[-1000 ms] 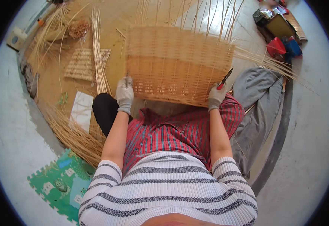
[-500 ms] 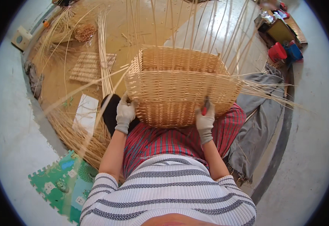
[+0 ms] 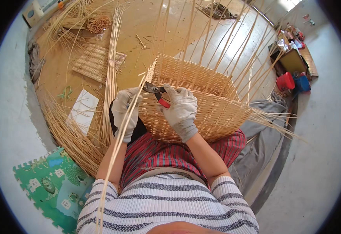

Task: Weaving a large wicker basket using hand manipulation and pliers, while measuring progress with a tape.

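A woven cane basket (image 3: 201,117) rests on my lap, with long upright stakes (image 3: 205,39) rising from it and loose strands (image 3: 274,119) at its right. My gloved left hand (image 3: 125,105) is closed on long pale cane strips (image 3: 112,163) at the basket's left corner; the strips run down past my forearm. In my gloved right hand (image 3: 178,107) are pruning shears (image 3: 153,88) with red handles, their blades at those strips near the left corner.
Cane bundles (image 3: 114,39), a woven mat (image 3: 92,62) and a white board (image 3: 82,111) lie left. A green foam mat (image 3: 47,183) is bottom left. Grey cloth (image 3: 256,144) lies right, near red (image 3: 285,81) and blue (image 3: 302,82) containers. Dark cloth (image 3: 219,11) lies at the back.
The basket has turned and tilted, showing its open top. My right hand has brought the shears leftward and up to the left corner. My left hand now holds cane strips up there.
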`<control>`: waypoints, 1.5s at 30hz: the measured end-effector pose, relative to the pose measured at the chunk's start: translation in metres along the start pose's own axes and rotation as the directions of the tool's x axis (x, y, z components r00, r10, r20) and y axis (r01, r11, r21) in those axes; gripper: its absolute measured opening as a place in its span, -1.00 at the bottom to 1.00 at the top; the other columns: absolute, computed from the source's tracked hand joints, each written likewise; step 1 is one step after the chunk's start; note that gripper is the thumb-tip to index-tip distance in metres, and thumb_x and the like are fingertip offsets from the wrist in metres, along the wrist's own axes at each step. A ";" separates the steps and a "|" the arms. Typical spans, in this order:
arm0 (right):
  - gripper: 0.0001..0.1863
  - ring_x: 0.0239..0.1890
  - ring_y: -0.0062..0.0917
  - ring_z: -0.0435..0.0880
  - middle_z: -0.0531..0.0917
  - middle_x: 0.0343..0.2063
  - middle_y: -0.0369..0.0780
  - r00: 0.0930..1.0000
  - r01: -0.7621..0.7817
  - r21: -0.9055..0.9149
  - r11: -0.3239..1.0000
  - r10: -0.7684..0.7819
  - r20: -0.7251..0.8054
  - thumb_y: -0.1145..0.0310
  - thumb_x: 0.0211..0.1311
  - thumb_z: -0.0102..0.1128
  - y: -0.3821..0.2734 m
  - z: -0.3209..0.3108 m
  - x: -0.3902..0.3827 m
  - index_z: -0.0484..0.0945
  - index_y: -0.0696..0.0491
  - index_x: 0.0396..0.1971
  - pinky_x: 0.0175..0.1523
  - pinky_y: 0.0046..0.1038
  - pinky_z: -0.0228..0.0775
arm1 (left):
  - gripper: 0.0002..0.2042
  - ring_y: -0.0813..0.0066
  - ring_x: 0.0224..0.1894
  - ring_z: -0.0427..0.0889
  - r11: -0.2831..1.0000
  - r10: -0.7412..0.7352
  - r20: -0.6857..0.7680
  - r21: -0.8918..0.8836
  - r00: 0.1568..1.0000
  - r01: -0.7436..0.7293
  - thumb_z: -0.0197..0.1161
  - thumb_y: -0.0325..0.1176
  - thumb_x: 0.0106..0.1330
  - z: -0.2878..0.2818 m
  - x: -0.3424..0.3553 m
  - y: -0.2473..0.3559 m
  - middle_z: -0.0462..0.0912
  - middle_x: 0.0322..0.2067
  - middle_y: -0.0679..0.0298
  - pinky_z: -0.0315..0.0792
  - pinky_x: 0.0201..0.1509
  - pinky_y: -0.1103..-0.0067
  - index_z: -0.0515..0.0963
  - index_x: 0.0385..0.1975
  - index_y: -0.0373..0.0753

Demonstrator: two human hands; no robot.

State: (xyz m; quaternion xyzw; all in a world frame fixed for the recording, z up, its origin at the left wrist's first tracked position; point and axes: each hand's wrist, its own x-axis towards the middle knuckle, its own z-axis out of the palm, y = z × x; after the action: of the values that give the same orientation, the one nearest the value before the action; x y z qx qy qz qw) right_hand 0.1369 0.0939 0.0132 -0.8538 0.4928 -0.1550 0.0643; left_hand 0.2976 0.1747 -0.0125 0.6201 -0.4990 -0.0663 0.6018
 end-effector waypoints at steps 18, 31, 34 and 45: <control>-0.59 -0.21 -0.18 0.65 0.63 -0.27 -0.13 0.967 0.189 0.151 0.970 -0.210 0.142 0.24 0.00 0.41 0.036 0.015 -0.033 0.53 -0.03 -0.11 -0.13 -0.18 0.49 | -0.73 0.76 -0.59 0.40 0.767 -0.505 -0.248 -0.567 0.826 0.299 -0.06 -0.15 0.54 -0.067 -0.023 -0.048 0.50 -0.52 0.38 0.33 -0.54 0.76 0.49 -0.23 -0.19; -0.74 -0.05 -0.18 0.66 0.62 0.01 -0.12 0.596 0.799 0.283 0.531 -0.634 -0.493 0.33 -0.08 0.29 -0.010 0.005 -0.013 0.59 -0.01 -0.30 -0.17 -0.28 0.54 | -0.65 0.26 -0.04 0.64 0.927 -0.357 0.015 0.124 0.934 0.353 0.25 -0.37 0.31 -0.067 -0.051 -0.092 0.63 -0.06 0.11 0.44 0.10 0.46 0.52 0.08 -0.23; -0.66 -0.08 -0.20 0.68 0.66 -0.08 -0.12 0.528 0.838 0.232 0.493 -0.628 -0.571 0.36 -0.16 0.32 -0.044 0.006 0.007 0.56 0.01 -0.26 -0.19 -0.29 0.55 | -0.61 0.38 -0.13 0.66 0.969 -0.238 0.153 0.100 0.959 0.225 0.25 -0.39 0.31 -0.018 0.002 -0.077 0.64 -0.13 0.15 0.49 0.01 0.53 0.47 0.12 -0.30; -0.57 -0.15 -0.34 0.68 0.66 -0.14 -0.25 0.440 0.897 0.278 0.343 -0.638 -0.632 0.31 -0.08 0.21 -0.076 0.016 0.037 0.62 -0.04 -0.09 -0.19 -0.31 0.50 | -0.65 0.52 0.07 0.49 0.312 -0.388 0.635 -0.591 0.668 0.744 0.03 -0.50 0.41 0.010 0.035 -0.081 0.50 0.02 0.25 0.47 0.11 0.58 0.37 0.18 -0.35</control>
State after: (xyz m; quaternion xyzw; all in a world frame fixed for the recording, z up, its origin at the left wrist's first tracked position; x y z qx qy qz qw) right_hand 0.2216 0.0999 0.0257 -0.8623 -0.0576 -0.4855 0.1322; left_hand 0.3521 0.1254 -0.0626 0.3757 -0.2542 -0.6188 0.6413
